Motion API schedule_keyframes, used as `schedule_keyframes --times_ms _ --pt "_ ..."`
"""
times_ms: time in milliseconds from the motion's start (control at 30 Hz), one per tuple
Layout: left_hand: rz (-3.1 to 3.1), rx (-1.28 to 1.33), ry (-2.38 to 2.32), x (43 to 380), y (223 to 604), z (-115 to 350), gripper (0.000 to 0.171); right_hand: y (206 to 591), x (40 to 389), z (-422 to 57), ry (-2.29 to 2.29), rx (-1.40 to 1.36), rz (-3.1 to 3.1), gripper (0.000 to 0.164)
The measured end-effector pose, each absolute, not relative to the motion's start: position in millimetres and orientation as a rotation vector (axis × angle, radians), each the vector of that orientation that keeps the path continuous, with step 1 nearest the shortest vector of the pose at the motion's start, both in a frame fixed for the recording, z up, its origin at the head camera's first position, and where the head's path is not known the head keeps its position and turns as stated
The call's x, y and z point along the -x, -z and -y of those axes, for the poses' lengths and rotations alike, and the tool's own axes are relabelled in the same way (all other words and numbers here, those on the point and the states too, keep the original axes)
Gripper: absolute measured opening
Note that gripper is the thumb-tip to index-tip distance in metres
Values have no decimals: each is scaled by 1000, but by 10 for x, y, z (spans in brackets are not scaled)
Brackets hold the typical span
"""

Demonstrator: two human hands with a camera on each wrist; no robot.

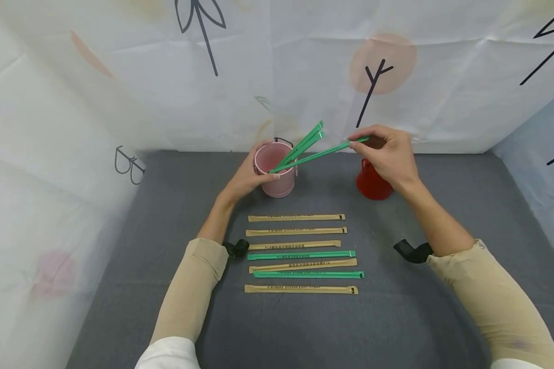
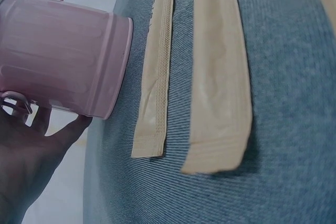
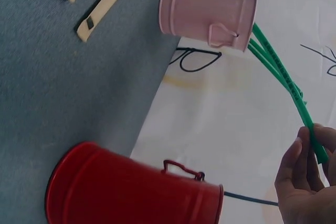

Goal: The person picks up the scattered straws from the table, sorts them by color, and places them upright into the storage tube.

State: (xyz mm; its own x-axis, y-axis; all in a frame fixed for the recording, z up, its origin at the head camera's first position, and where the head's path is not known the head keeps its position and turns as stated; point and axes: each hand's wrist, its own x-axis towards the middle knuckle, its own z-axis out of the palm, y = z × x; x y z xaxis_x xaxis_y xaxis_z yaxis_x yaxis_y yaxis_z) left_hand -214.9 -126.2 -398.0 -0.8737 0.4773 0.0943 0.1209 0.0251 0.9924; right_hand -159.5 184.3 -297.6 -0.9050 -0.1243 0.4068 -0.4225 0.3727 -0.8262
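A small pink bucket point(image 1: 279, 187) stands upright at the back of the grey table, with green wrapped straws point(image 1: 306, 143) leaning out over its rim. My left hand point(image 1: 246, 178) grips the bucket from its left side, thumb on the near wall. In my right hand point(image 1: 390, 156) the end of another green wrapped straw point(image 1: 325, 152) is pinched between thumb and fingers; its far end reaches the bucket's mouth. The right wrist view shows that pinched green straw point(image 3: 294, 94) slanting out from the pink bucket point(image 3: 205, 9).
Below my right hand stands a red bucket point(image 1: 373, 185), partly hidden by it. Several tan wrapped straws point(image 1: 300, 289) lie in a column of rows on the table, with green wrapped straws point(image 1: 304, 255) among them. A patterned white cloth point(image 1: 304, 77) hangs behind.
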Motion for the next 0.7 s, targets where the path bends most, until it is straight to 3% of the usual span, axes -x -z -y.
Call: schedule_keyframes --times_ms 267,467,700 --pt "-2039 -600 -1949 2137 3969 1264 90 3197 1807 -1794 -1870 -475 2244 24" --pt "-2030 -611 -1950 2134 3974 1260 90 3358 1912 -1683 -2054 -415 2134 22" --pt "-2011 -614 -1965 2135 3989 1242 91 3462 1935 -1550 -1958 -370 2175 25"
